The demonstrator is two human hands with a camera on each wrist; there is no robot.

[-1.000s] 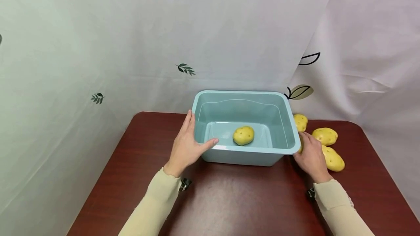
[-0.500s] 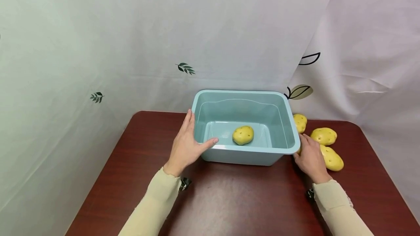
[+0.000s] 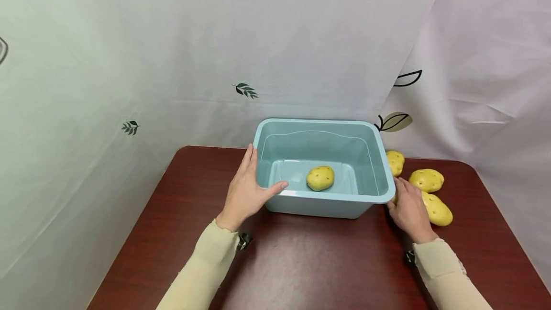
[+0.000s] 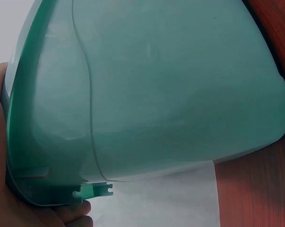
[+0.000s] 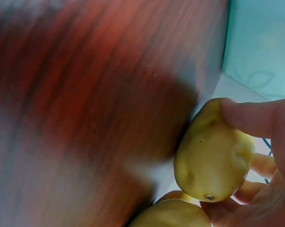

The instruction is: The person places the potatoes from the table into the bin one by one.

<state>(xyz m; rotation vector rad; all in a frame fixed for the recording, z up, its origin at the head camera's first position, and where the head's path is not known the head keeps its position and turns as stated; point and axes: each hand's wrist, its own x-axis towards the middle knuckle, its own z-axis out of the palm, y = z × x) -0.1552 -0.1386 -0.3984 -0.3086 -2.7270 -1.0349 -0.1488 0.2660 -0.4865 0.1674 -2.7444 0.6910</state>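
A light-blue plastic bin (image 3: 316, 197) stands on the table, with one yellow potato (image 3: 320, 178) lying inside. My left hand (image 3: 245, 193) rests at the bin's front left corner, fingers straight along the left side and thumb stretched over the front rim. To the right of the bin, my right hand (image 3: 411, 212) holds a potato (image 5: 213, 156) between thumb and fingers; the hand and the bin's rim mostly hide it in the head view. Beside this hand lie more potatoes: one behind (image 3: 394, 162), one to the right (image 3: 426, 180) and one nearer (image 3: 437, 209).
The dark red-brown table (image 3: 318, 262) has rounded far corners. A pale cloth (image 3: 310, 51) printed with leaves hangs close behind the bin and along the sides.
Both hands, the bin and the potatoes stay practically in place. The whole head view shifts very slightly.
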